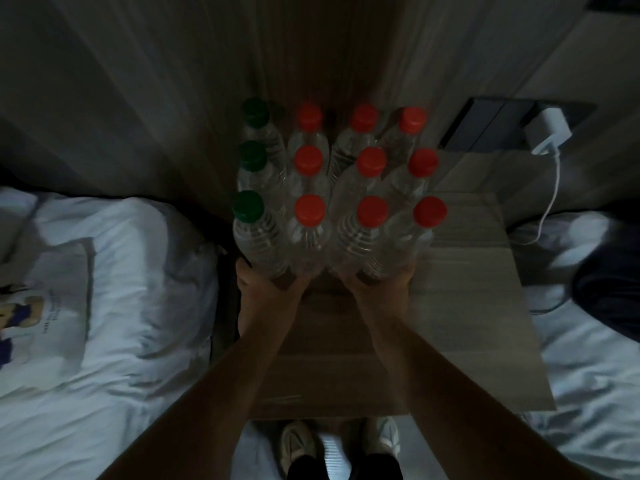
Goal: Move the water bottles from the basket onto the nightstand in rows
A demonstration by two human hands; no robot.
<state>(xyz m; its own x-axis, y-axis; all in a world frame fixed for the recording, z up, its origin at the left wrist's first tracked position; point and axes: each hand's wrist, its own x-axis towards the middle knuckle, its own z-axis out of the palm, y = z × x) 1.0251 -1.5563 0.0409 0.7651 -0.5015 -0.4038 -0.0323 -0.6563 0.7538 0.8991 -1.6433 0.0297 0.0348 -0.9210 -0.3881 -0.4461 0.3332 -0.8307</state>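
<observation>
Apparently nearly finished: we count twelve water bottles [310, 161] upright in three rows of four on the desk [467, 271], just beyond our left hand [266, 284] and right hand [379, 282], both touching the nearest row's bases, grip undeterminable, fingers hidden, basket unseen.

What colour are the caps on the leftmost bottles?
Those caps are dark green, clearest in the head view.
</observation>
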